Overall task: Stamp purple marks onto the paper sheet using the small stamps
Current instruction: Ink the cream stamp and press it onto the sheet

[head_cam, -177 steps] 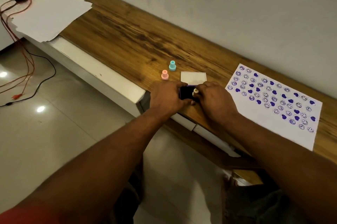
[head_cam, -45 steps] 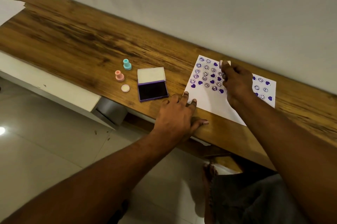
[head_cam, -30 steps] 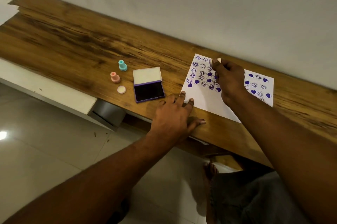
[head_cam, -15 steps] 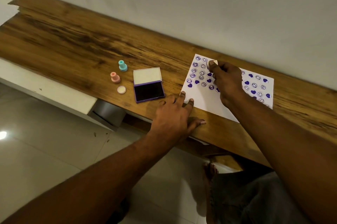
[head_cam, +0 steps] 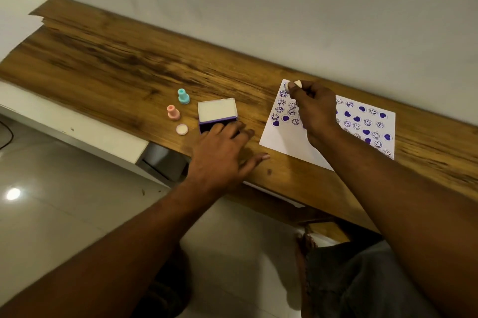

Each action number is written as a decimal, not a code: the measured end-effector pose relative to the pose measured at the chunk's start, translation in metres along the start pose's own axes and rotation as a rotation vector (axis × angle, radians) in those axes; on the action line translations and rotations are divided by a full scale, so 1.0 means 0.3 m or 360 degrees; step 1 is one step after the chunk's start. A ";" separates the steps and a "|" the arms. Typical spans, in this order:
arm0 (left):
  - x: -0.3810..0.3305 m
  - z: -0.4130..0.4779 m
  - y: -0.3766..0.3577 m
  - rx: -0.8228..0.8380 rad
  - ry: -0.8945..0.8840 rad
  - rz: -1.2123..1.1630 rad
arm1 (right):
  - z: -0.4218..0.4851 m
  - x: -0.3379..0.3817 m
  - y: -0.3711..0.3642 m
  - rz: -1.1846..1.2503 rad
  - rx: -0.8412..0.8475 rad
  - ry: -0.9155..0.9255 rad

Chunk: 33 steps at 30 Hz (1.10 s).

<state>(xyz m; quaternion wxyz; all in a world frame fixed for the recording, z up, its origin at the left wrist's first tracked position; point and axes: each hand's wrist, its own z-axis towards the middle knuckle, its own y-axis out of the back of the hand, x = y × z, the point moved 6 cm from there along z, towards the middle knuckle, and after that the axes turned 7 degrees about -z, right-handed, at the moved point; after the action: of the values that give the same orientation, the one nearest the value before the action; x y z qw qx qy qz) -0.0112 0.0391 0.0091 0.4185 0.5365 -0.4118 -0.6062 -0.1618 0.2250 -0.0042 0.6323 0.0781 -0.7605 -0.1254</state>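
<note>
cream stamp [head_cam: 297, 83] was pinched by right hand [head_cam: 314, 110] over paper sheet [head_cam: 284, 142] corner; left hand [head_cam: 222, 153] lay flat, apparently steadying ink pad [head_cam: 217, 111].

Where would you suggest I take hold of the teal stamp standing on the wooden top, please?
Pinch the teal stamp by its narrow upper stem, coming straight down from above. It stands upright on its wider round base, so the stem is free all round; the pink stamp and the ink pad nearby would likely crowd a sideways approach.
</note>
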 end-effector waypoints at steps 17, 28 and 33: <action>0.298 -0.021 0.068 -0.0111 0.0461 0.0038 | -0.299 0.262 -0.407 -0.1019 0.0521 0.1335; 0.311 -0.008 0.074 -0.0094 0.0551 -0.0036 | -0.313 0.107 -0.449 -0.1452 0.0623 0.1003; 0.304 -0.011 0.070 -0.0062 0.0581 -0.0039 | -0.319 0.103 -0.442 -0.1438 0.0593 0.0940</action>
<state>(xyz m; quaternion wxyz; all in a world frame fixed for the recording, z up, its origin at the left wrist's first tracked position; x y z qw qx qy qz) -0.0132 -0.0542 0.0010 0.4893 0.6344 -0.3106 -0.5116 -0.0791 0.0809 0.0029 0.6771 0.5375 -0.4519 -0.2200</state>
